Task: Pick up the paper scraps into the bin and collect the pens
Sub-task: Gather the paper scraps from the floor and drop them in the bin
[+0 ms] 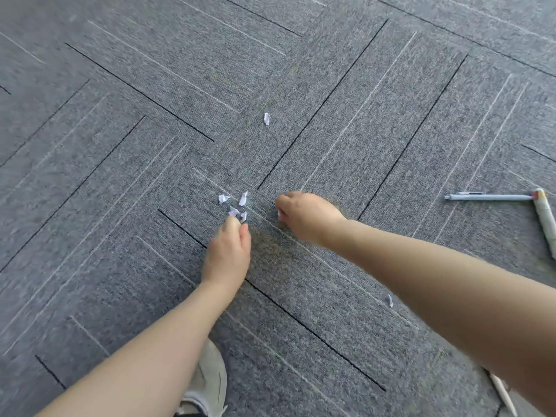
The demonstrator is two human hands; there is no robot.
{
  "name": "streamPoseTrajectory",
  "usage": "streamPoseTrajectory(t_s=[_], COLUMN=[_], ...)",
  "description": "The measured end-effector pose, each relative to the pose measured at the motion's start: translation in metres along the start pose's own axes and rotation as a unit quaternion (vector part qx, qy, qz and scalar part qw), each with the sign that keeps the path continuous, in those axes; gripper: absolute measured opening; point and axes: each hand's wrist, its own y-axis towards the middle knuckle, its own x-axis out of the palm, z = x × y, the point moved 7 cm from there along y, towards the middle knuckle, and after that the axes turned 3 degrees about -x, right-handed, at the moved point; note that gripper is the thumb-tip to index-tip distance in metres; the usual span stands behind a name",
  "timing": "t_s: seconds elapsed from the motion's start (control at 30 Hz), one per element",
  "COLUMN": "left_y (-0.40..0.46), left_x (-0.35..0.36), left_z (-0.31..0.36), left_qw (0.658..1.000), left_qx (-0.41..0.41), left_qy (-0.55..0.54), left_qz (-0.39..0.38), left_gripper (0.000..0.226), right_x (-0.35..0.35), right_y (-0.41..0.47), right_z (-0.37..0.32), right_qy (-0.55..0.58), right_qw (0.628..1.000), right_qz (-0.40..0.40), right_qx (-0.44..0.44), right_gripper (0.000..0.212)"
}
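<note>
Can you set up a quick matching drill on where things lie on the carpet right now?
Things:
1. lone white paper scrap
2. slim blue pen
3. cluster of white paper scraps
4. pale grey shoe

Places:
A. at the left hand's fingertips
B. bottom edge, beside the left forearm
C. far right, tip pointing left
D. farthest up the carpet, alone

Pairs: 1-D, 2-C, 3-A, 4-B

Open carpet surrounds scattered paper scraps.

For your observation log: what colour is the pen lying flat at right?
Light blue pen, head view.
</note>
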Motion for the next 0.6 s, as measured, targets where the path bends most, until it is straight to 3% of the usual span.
streamPoseTrajectory(t_s=[0.2, 0.33, 0.47, 0.6], left_y=[0.032, 0.050, 0.061, 0.067], left_x=[-0.028, -0.025, -0.015, -0.010], left_z=[-0.026, -0.023, -0.021, -0.020], left_qw=[0.991, 0.995, 0.989, 0.981], left_qx=[-0.097, -0.058, -0.030, -0.045], left_qy=[-0.005, 0.058, 0.146, 0.187], left_qz=[0.088, 0.055, 0.011, -0.008], left_gripper=[0.013, 0.022, 0.024, 0.012], right_x=[-0.016, -0.018, -0.004, 0.000], right_y=[0.024, 0.055, 0.077, 0.081], right_z=[-0.010, -0.033, -0.048, -0.050], right_qy=[0.056, 0.051, -0.030, -0.043], right_qw=[0.998, 0.997, 0.996, 0.997], right_qz=[-0.007, -0.034, -0.047, -0.044], right_qx=[-0.001, -0.035, -0.074, -0.048], right_gripper=[0.017, 0.033, 0.015, 0.009])
